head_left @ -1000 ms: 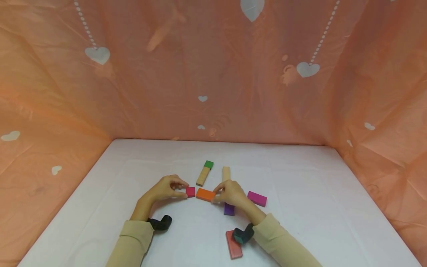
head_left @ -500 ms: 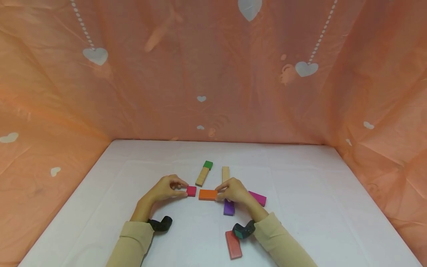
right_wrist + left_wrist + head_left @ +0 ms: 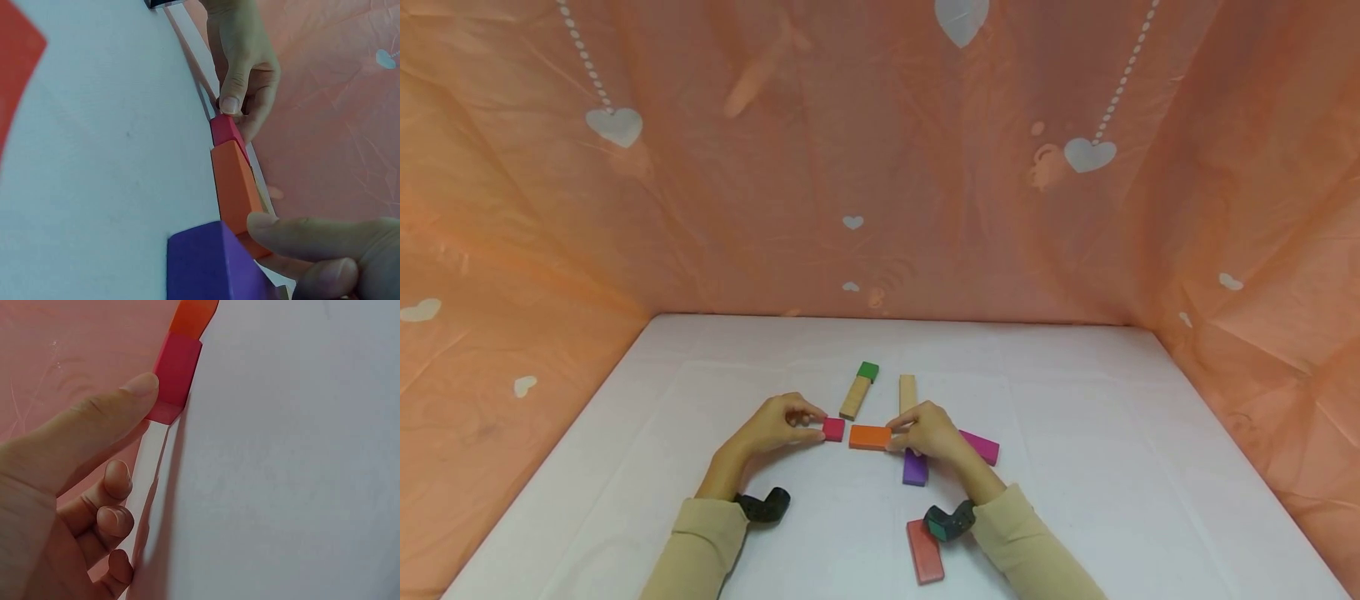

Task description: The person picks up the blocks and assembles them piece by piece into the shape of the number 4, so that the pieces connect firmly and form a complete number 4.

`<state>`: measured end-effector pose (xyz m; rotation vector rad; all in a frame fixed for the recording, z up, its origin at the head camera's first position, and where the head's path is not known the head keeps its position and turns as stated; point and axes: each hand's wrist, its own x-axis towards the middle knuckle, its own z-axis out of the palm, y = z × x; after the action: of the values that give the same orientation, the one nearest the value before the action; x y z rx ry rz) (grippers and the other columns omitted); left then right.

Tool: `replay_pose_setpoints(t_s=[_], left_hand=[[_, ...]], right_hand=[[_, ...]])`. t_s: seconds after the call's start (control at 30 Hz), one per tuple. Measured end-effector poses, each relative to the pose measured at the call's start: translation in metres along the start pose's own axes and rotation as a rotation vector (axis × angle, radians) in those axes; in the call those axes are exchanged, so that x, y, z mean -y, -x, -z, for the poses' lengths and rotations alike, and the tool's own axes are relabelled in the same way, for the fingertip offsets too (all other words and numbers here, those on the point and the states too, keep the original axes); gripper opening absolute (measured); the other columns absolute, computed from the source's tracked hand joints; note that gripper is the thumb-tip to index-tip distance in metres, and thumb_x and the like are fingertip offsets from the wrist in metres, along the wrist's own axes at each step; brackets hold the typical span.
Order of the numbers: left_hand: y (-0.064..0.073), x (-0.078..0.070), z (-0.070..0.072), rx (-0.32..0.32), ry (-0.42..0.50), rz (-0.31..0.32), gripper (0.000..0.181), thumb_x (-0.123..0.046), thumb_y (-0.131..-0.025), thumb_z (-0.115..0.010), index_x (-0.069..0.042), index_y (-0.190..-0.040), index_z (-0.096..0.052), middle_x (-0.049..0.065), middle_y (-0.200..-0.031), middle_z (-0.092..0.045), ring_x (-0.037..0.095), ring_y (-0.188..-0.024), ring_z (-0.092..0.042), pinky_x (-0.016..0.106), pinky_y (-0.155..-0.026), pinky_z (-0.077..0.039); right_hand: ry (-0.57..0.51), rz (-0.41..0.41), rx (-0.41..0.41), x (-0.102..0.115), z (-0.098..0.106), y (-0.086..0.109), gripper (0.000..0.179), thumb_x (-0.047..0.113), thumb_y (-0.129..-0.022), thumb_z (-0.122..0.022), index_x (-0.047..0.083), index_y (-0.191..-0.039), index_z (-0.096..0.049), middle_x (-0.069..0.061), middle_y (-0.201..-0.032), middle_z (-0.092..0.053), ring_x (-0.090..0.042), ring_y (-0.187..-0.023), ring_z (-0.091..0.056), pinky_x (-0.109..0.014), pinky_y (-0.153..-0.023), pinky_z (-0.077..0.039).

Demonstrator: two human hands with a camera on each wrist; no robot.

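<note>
My left hand (image 3: 778, 423) pinches a small pinkish-red block (image 3: 833, 430) between thumb and finger, its other fingers loosely curled in the left wrist view. Just to its right, a narrow gap away in the head view, lies a longer orange block (image 3: 870, 437). My right hand (image 3: 927, 432) holds the orange block by its right end with thumb and fingertips. A purple block (image 3: 914, 468) shows just below the right hand. Behind that hand, a plain wooden block (image 3: 907, 393) is partly covered by it.
Behind the red block, a plain wooden block (image 3: 854, 398) adjoins a green block (image 3: 868, 372). A magenta block (image 3: 981, 447) lies right of the right wrist. A salmon-red block (image 3: 925, 553) lies near the front, partly under the right wrist camera (image 3: 948, 522). Orange curtains (image 3: 880, 183) surround the white table (image 3: 1075, 417).
The orange block has turned from slanted to nearly level and shifted slightly right with my right hand. My left hand has edged right with the pinkish-red block.
</note>
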<state>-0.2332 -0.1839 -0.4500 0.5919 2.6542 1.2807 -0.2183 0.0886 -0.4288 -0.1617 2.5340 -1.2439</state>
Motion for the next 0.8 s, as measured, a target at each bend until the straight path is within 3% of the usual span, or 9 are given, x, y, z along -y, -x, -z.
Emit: replay_pose_setpoints(t_s=[0.8], left_hand=[[-0.0041, -0.0022, -0.0103, 0.005, 0.011, 0.036, 0.030, -0.021, -0.081, -0.077, -0.004, -0.105, -0.073, 0.002, -0.081, -0.055, 0.009, -0.075, -0.045, 0.018, -0.065, -0.038]], right_hand=[[-0.008, -0.016, -0.015, -0.0043, -0.0011, -0.0019, 0.032, 0.009, -0.078, -0.076, 0.005, -0.110, -0.073, 0.005, -0.046, -0.039, -0.007, -0.042, -0.037, -0.019, -0.046, -0.031]])
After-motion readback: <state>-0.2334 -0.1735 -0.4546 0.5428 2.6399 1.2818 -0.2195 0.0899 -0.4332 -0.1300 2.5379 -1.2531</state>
